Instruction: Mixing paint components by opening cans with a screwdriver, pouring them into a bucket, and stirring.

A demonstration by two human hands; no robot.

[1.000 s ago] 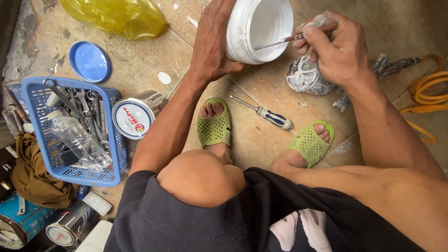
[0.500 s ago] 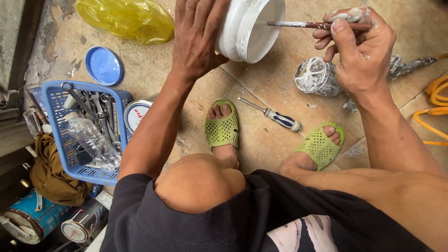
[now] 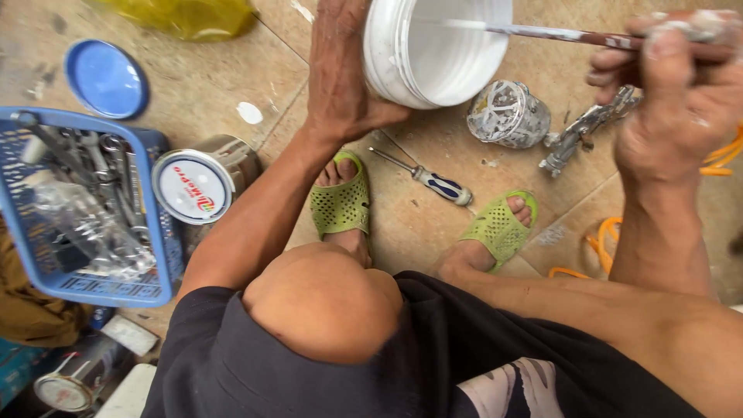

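Two hands: we work over a tiled floor [image 3: 232, 85].
Tub: our left hand [image 3: 340, 77] grips the white plastic tub [image 3: 433, 54], tilted, held aloft.
Brush: our right hand [image 3: 673, 101] pinches the paint-smeared brush [image 3: 557, 32], tip inside the tub.

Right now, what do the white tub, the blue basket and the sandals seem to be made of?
White tub in the left hand: likely plastic, smooth, slightly glossy, with moulded ridges near the rim. Blue basket: plastic, judging by its moulded lattice walls and even colour. Green sandals: probably soft rubber or foam, matte, with punched holes across the strap.
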